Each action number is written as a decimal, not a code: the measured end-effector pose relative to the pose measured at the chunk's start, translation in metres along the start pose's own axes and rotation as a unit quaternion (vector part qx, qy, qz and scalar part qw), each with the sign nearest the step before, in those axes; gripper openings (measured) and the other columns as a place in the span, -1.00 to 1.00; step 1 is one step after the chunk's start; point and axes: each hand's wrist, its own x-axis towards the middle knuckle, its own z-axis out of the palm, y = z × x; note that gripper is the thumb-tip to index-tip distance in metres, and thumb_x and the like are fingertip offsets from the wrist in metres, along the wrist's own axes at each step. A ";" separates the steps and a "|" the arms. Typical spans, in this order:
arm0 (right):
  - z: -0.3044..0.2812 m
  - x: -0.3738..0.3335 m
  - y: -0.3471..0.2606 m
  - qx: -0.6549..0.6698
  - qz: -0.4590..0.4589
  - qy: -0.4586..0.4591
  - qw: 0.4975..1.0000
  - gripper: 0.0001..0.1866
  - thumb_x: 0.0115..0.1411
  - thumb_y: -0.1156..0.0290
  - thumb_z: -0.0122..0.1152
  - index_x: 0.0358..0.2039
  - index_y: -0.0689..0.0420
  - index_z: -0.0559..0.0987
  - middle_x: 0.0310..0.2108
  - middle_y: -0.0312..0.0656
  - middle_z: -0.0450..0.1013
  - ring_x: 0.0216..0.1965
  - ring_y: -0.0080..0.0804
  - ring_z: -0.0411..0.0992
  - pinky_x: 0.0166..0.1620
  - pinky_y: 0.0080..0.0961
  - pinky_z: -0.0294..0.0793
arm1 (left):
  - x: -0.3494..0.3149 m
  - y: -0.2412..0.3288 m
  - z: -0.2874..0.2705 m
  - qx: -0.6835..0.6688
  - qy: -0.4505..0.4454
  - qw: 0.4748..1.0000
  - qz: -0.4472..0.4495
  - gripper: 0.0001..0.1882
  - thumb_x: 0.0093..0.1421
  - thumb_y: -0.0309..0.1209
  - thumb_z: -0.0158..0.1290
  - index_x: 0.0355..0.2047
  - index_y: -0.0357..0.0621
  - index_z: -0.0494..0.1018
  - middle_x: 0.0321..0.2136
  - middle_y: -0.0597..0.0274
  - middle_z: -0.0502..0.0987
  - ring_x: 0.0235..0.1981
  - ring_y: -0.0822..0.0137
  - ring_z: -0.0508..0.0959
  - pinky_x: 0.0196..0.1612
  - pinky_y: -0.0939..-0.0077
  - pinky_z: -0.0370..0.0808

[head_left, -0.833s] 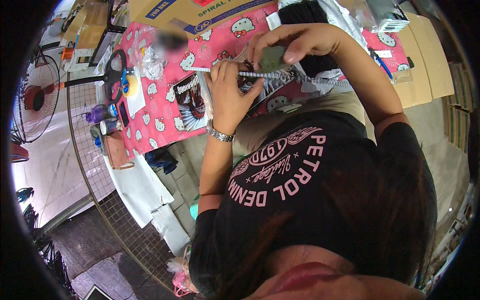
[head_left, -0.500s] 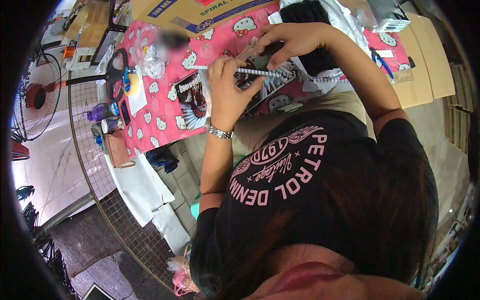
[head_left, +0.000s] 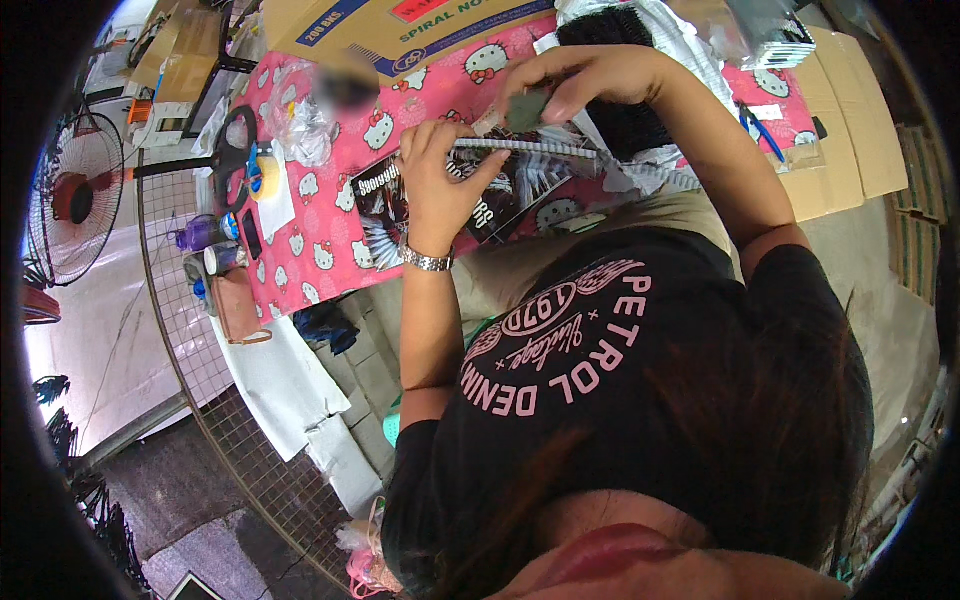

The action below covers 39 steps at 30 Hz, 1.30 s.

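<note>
A spiral notebook with a dark printed cover (head_left: 500, 200) lies on the pink table. A white wire coil (head_left: 535, 147) runs along its top edge. My left hand (head_left: 437, 190), with a metal watch on the wrist, grips the notebook at the left end of the coil, thumb pressed against the wire. My right hand (head_left: 595, 80) hovers just above the coil and pinches a small dark greenish piece (head_left: 527, 108) between thumb and fingers. My dark shirt and hair hide the table's near edge.
A pink tablecloth with cartoon cats (head_left: 320, 250) covers the table. A cardboard box (head_left: 400, 30) stands at the back. Black scissors (head_left: 230, 150) and a tape roll (head_left: 262, 175) lie left. A pile of black coils (head_left: 610, 40), a blue pen (head_left: 760, 130), a floor fan (head_left: 70, 200) and wire mesh (head_left: 200, 380) surround it.
My left hand and the notebook have shifted a little to the left. My right hand dipped onto the coil, then lifted again with the small dark piece in it.
</note>
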 end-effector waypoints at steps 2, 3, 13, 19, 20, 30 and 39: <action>-0.001 -0.001 0.000 -0.018 0.003 0.001 1.000 -0.49 0.08 0.17 0.33 -0.04 0.25 0.55 -0.05 -0.17 0.43 0.03 -0.36 0.35 0.13 -0.38 0.27 | 0.001 -0.001 0.002 -0.009 0.002 1.000 0.002 -0.60 -0.17 -0.27 0.41 -0.35 -0.07 0.50 -0.31 0.22 0.48 -0.15 0.09 0.41 -0.10 0.22 0.32; -0.004 0.003 0.003 -0.127 0.059 0.018 0.990 -0.45 0.08 0.11 0.30 -0.04 0.26 0.55 -0.03 -0.13 0.43 0.07 -0.30 0.34 0.17 -0.34 0.25 | 0.002 0.000 0.004 -0.015 0.005 1.000 0.006 -0.61 -0.17 -0.28 0.41 -0.35 -0.08 0.50 -0.31 0.21 0.48 -0.15 0.09 0.42 -0.09 0.22 0.33; -0.010 0.015 0.002 -0.104 0.058 0.022 0.993 -0.52 0.10 0.19 0.31 -0.04 0.24 0.55 -0.05 -0.21 0.43 0.01 -0.45 0.37 0.10 -0.44 0.30 | 0.001 -0.003 0.000 -0.043 0.000 0.999 -0.013 -0.62 -0.12 -0.38 0.37 -0.32 -0.18 0.47 -0.32 0.10 0.49 -0.18 0.02 0.43 -0.08 0.21 0.35; -0.003 0.026 0.003 -0.104 0.036 0.054 0.992 -0.47 0.11 0.16 0.28 0.01 0.26 0.53 -0.05 -0.26 0.42 -0.03 -0.50 0.37 0.07 -0.50 0.31 | -0.003 -0.019 -0.006 -0.059 -0.006 0.998 -0.037 -0.71 -0.02 -0.48 0.28 -0.29 -0.22 0.46 -0.30 0.07 0.50 -0.15 0.01 0.44 -0.06 0.21 0.35; 0.001 0.030 0.003 0.048 -0.021 0.001 0.999 -0.46 0.10 0.15 0.29 0.01 0.24 0.53 -0.07 -0.27 0.43 -0.04 -0.48 0.38 0.07 -0.50 0.32 | -0.006 -0.024 -0.008 -0.048 -0.005 0.999 -0.023 -0.74 0.02 -0.52 0.26 -0.28 -0.23 0.46 -0.30 0.14 0.51 -0.22 0.16 0.47 -0.13 0.35 0.39; -0.007 0.048 0.004 -0.130 0.067 0.047 0.988 -0.46 0.09 0.11 0.34 0.02 0.15 0.55 -0.14 -0.27 0.44 -0.05 -0.39 0.39 0.06 -0.44 0.33 | -0.003 -0.039 -0.005 -0.172 -0.020 0.980 -0.103 -0.72 0.07 -0.56 0.28 -0.23 -0.21 0.45 -0.32 0.28 0.50 -0.33 0.45 0.48 -0.33 0.60 0.42; -0.044 0.006 0.039 -0.550 0.246 0.266 0.752 -0.43 0.01 -0.05 0.35 -0.01 -0.02 0.60 -0.01 -0.15 0.45 0.07 -0.13 0.39 0.11 -0.21 0.36 | -0.012 -0.049 -0.003 -0.333 0.016 0.913 -0.235 -0.78 0.13 -0.58 0.23 -0.20 -0.26 0.49 -0.51 0.31 0.56 -0.47 0.53 0.55 -0.45 0.67 0.37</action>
